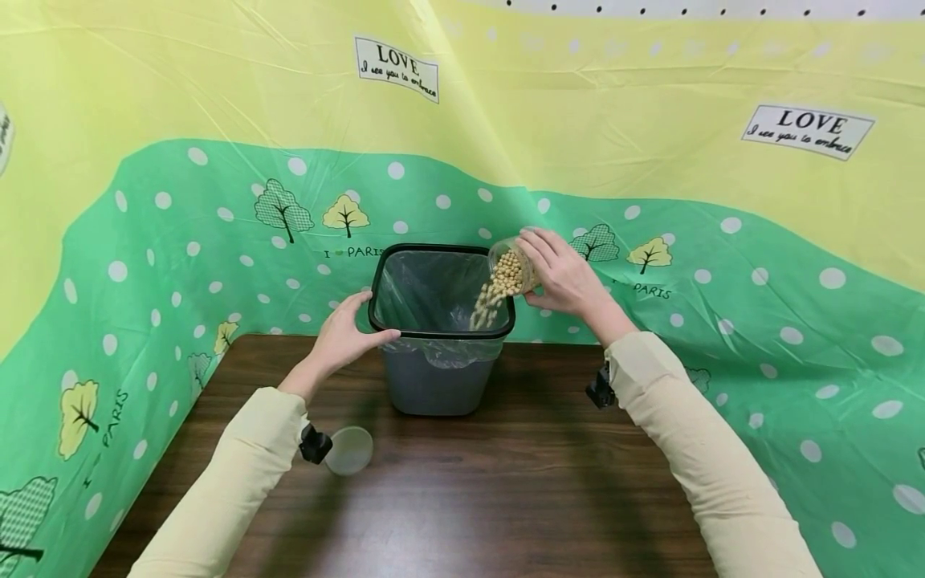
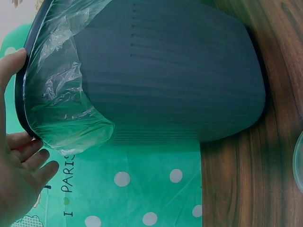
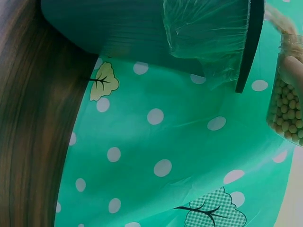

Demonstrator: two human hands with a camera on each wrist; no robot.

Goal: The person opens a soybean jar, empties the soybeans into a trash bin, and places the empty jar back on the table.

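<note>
My left hand holds the near left corner of a grey trash can by its black rim, thumb on the front edge and fingers at the left edge. Over that rim folds a clear plastic liner. My right hand grips a clear jar, tipped sideways at the can's right rim. Soybeans stream from its mouth down into the lined can. The right wrist view shows more soybeans inside the jar, around the fingers.
A round translucent lid lies on the dark wooden table, near my left wrist. The can stands close to the table's far edge. Behind and at both sides hangs a green and yellow printed cloth.
</note>
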